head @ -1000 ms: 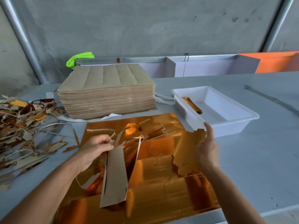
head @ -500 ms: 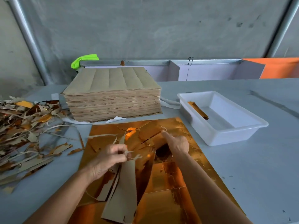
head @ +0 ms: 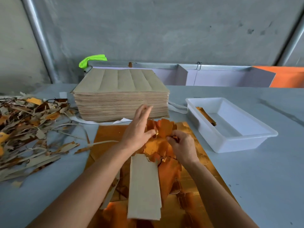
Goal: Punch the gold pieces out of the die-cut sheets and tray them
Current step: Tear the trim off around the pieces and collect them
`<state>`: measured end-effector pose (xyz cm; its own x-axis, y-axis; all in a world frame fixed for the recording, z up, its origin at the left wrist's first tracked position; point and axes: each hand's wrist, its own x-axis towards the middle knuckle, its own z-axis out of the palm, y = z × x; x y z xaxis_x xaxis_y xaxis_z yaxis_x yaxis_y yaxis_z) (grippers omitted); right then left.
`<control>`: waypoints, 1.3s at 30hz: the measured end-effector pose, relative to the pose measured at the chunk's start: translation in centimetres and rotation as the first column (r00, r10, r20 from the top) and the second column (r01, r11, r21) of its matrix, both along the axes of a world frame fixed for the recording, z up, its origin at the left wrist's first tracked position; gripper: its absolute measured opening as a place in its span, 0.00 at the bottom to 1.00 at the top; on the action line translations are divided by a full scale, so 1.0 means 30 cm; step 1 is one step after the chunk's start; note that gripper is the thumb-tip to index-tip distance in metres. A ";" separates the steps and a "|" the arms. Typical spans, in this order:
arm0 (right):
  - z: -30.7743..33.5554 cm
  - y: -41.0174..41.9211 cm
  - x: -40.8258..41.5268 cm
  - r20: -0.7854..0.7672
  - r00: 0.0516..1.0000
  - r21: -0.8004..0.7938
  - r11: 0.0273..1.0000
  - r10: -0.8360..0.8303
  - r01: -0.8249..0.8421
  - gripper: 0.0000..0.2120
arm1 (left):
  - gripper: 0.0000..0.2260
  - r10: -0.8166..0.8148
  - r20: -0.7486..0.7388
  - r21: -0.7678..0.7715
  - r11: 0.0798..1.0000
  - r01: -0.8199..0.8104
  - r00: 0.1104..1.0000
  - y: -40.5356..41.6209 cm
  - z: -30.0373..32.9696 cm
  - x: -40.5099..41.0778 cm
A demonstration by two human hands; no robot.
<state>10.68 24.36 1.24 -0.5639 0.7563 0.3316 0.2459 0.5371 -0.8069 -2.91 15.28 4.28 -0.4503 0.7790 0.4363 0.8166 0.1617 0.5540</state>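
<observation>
A gold die-cut sheet (head: 213,186) lies on the table in front of me. Above it I hold up a torn gold piece (head: 162,129) between both hands. My left hand (head: 139,129) pinches its left edge with thumb and forefinger, the other fingers spread straight upward and blurred. My right hand (head: 182,145) grips the piece's right side with curled fingers. A brown strip of backing card (head: 144,188) hangs down from the piece toward me. The white tray (head: 238,142) stands at the right with one gold piece (head: 205,116) inside.
A tall stack of brown-backed sheets (head: 121,94) stands behind my hands. A heap of torn scrap strips (head: 29,129) covers the table's left side. A low white partition (head: 213,76) and an orange panel (head: 286,76) run along the back edge.
Both hands have risen and come together over the sheet's far end, lifting the torn gold piece. The left hand's fingers have spread. The camera has tilted upward.
</observation>
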 end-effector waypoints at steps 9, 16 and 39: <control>0.017 -0.056 -0.012 -0.230 0.966 -0.493 0.870 -0.118 -0.011 0.08 | 0.07 -0.027 0.182 0.011 1.000 0.025 0.983 0.002 -0.009 0.016; -0.008 -0.050 -0.006 -0.323 0.823 -0.726 0.680 -0.467 0.101 0.09 | 0.31 -0.030 0.329 -0.367 0.917 0.157 0.944 -0.086 -0.152 0.090; 0.061 0.030 0.093 -0.335 0.799 -0.478 0.821 -0.499 0.312 0.14 | 0.11 0.060 -0.186 -0.179 0.979 -0.094 0.981 -0.060 -0.209 0.023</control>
<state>13.47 25.26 3.07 -0.0441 0.9943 0.0972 -0.0500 0.0949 -0.9942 -2.22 13.48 -1.99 -0.4400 0.8200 0.3661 0.8806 0.3143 0.3545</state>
